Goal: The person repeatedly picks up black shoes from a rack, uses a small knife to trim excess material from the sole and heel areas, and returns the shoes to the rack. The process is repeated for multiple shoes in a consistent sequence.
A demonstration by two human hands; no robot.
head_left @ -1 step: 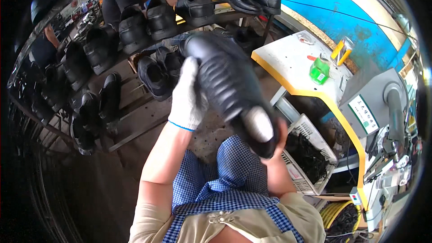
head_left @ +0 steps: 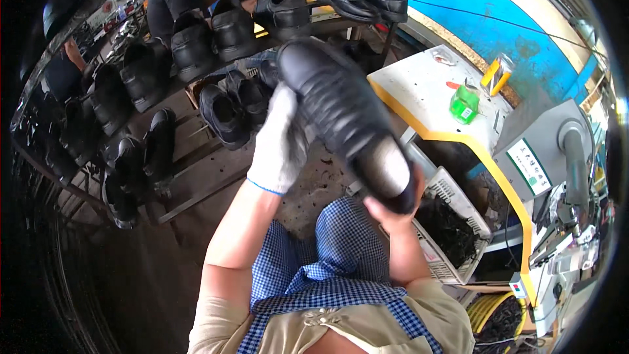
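A black leather shoe [head_left: 337, 108] is held up in front of me, slightly blurred. Its toe points up and to the left, and its opening with a pale insole faces me. My left hand [head_left: 283, 141], in a white knit glove with a blue cuff edge, grips the shoe's left side near the toe. My bare right hand [head_left: 396, 215] is closed round the heel, with some fingers hidden behind it. Behind the toe, more black shoes [head_left: 224, 115] stand on a lower rack shelf.
A metal rack [head_left: 262, 40] of black shoes curves across the left and back. On the right stands a white table [head_left: 419, 82] with a yellow edge, a green container [head_left: 464, 105] and a grey machine [head_left: 547, 147]. Below it, a white crate [head_left: 473, 219] holds black scraps. Co-workers stand behind the rack.
The shoe has shifted a little to the right and turned, so more of its opening shows. My right hand has moved slightly up with the heel; my left hand has followed to the right.
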